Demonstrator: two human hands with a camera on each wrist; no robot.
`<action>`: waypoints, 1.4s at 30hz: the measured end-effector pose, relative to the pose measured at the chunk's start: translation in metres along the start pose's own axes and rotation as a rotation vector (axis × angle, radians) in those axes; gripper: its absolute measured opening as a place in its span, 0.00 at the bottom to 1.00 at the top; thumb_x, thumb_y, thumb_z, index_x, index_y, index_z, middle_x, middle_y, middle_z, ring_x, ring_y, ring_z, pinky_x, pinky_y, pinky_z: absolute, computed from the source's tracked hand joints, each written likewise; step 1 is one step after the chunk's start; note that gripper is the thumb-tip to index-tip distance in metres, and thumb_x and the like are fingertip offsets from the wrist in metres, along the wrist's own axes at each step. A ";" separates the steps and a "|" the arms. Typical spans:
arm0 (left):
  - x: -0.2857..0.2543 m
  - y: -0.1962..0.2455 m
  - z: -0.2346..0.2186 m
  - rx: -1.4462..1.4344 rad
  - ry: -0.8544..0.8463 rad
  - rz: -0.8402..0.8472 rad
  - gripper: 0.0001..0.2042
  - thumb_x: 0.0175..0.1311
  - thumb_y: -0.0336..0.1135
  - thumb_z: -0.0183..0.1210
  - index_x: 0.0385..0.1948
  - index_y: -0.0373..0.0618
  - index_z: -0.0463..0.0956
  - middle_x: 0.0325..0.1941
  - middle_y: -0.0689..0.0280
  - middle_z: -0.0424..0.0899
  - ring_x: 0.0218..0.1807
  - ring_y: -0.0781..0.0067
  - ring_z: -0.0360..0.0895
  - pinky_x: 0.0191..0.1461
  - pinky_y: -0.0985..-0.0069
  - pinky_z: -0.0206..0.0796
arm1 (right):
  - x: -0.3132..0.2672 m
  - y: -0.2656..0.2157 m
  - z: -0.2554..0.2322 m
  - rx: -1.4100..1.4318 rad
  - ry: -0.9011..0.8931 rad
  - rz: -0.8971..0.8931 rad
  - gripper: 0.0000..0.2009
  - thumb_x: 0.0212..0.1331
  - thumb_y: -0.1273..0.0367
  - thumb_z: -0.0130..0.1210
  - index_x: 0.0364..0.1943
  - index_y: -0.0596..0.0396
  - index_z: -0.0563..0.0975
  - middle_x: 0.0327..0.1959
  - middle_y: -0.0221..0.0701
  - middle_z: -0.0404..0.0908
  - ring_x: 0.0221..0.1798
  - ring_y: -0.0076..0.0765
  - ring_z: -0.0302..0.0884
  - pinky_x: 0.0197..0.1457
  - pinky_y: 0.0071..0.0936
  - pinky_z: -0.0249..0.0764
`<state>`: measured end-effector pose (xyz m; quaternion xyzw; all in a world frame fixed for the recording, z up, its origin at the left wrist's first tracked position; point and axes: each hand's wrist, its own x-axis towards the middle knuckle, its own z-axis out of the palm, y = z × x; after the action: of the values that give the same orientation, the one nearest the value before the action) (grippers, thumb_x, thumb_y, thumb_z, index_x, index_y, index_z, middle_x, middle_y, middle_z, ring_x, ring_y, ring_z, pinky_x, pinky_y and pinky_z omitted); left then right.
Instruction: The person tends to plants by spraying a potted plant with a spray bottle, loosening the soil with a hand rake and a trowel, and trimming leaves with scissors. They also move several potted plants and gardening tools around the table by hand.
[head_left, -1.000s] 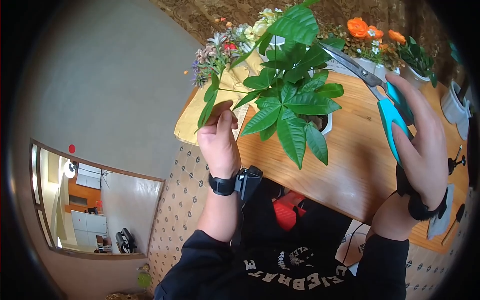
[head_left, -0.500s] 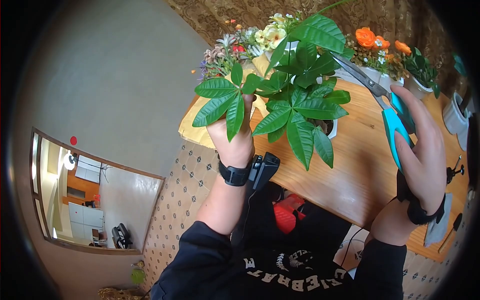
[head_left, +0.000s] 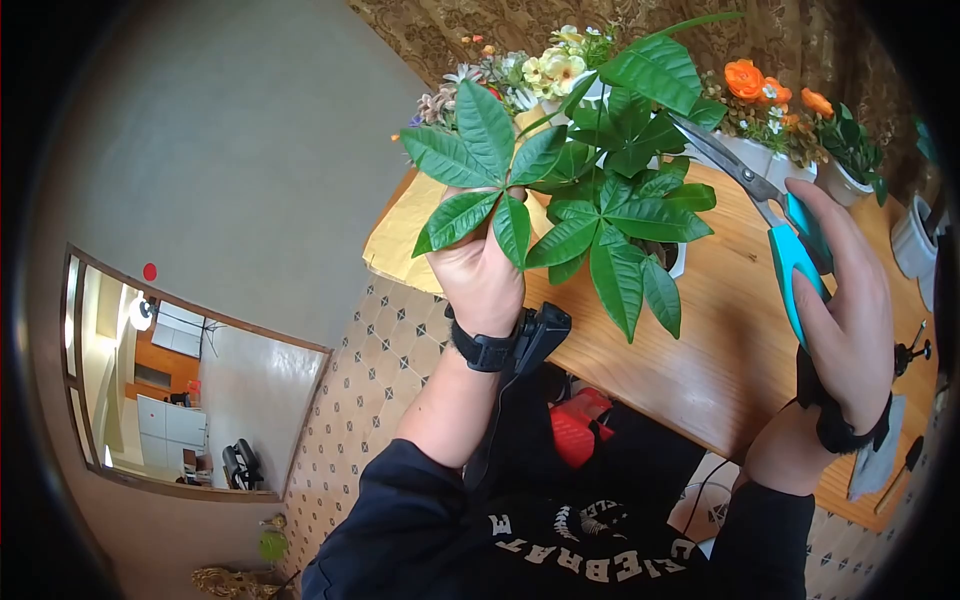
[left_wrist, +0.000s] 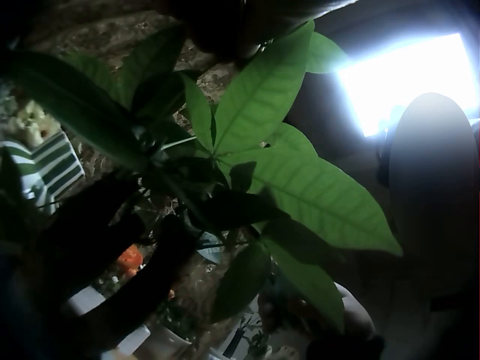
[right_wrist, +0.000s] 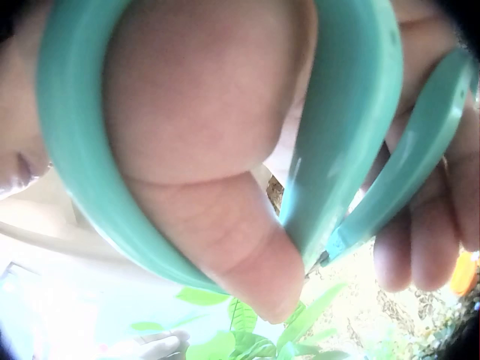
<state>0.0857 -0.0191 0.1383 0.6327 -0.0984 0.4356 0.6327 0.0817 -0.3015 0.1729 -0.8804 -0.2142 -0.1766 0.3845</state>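
Grasping teal-handled metal scissors [head_left: 786, 255] in right grip [head_left: 850, 310], can't tell hold of left grip [head_left: 484, 282] partly behind leafy green plant [head_left: 615, 275] in white pot [head_left: 682, 262], near orange flowers [head_left: 744, 79] in white containers [head_left: 748, 152].

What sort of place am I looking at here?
It looks like an indoor room, perhaps in a home, though I can't be sure: a wooden table holds potted orange flowers, a patterned curtain hangs behind them, and a patterned tile floor shows beside the table.
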 end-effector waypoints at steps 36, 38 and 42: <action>-0.005 0.032 -0.016 -0.179 -0.075 -0.121 0.13 0.62 0.23 0.52 0.48 0.31 0.70 0.48 0.56 0.78 0.49 0.66 0.77 0.57 0.68 0.68 | -0.003 0.004 -0.002 0.016 -0.072 0.009 0.26 0.51 0.75 0.47 0.60 0.61 0.66 0.56 0.42 0.70 0.58 0.36 0.67 0.61 0.26 0.60; -0.006 0.034 -0.016 -0.164 -0.074 -0.141 0.13 0.62 0.23 0.52 0.49 0.31 0.70 0.48 0.56 0.78 0.49 0.66 0.77 0.56 0.68 0.68 | -0.003 0.004 -0.003 0.024 -0.086 0.016 0.26 0.52 0.74 0.47 0.60 0.61 0.66 0.57 0.42 0.70 0.59 0.36 0.66 0.62 0.26 0.59; -0.007 0.037 -0.012 -0.178 -0.042 -0.159 0.13 0.60 0.24 0.56 0.47 0.34 0.72 0.41 0.64 0.79 0.36 0.82 0.74 0.38 0.83 0.66 | -0.002 0.006 -0.003 -0.004 -0.092 -0.010 0.26 0.52 0.72 0.47 0.60 0.61 0.66 0.58 0.42 0.69 0.60 0.38 0.66 0.63 0.27 0.59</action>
<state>0.0517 -0.0184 0.1578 0.5887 -0.0995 0.3601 0.7168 0.0821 -0.3078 0.1702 -0.8873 -0.2359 -0.1385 0.3714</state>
